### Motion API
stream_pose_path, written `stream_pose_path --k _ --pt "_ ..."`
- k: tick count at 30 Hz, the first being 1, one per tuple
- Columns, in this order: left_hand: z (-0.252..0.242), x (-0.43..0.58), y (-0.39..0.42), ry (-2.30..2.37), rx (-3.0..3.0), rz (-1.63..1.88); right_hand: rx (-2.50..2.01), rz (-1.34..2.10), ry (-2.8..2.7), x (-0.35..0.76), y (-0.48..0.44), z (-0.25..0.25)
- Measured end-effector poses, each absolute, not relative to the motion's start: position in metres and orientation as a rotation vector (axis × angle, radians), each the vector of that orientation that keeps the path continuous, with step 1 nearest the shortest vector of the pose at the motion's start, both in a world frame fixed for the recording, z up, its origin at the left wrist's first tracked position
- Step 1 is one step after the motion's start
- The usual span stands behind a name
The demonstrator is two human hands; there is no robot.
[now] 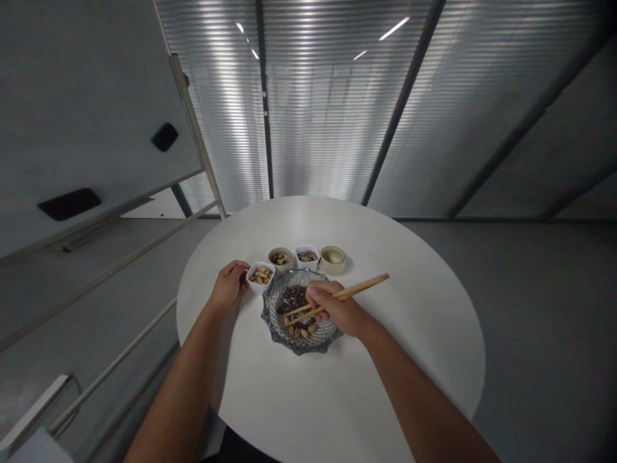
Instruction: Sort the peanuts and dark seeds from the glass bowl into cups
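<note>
Clearly the right hand (340,313) clamps chopsticks (366,285), tips among nuts (294,298) in the glass dish (301,348); the left hand (228,285) rests against a white bowl (261,276) (grip unclear). A pinched nut could slip, rolling across the table (395,366).

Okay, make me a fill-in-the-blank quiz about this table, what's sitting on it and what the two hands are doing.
1. The right hand holds wooden ____ over the glass dish.
2. The left hand touches the white bowl at the ____ end of the row.
3. That row has ____ small bowls in all.
4. The white table is ____ in shape.

Missing words: chopsticks; left; four; round.
</note>
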State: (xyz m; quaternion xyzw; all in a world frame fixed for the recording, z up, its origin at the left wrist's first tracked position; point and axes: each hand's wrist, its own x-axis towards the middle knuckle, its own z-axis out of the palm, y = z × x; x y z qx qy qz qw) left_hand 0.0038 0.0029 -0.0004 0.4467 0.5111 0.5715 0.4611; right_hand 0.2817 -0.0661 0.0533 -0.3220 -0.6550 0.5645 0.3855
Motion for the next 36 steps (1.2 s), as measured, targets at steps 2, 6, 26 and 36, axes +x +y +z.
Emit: stream_pose_path --k 2,6,26,36 --pt "-0.0008 0.0036 0.0031 1.249 1.090 1.407 -0.827 1.437 -1.650 0.2819 -0.0658 0.0544" --pt "0.0000 0.0038 0.0028 1.244 1.071 1.406 -0.865 1.399 -1.606 0.2815 -0.0654 0.0566" --pt "0.0026 0.0052 0.0018 1.242 1.069 1.415 -0.911 1.320 -1.687 0.2799 -0.0662 0.0535" --pt "0.0020 0.0054 0.0020 1.235 1.063 1.409 -0.974 1.302 -1.584 0.2725 -0.0660 0.0551"
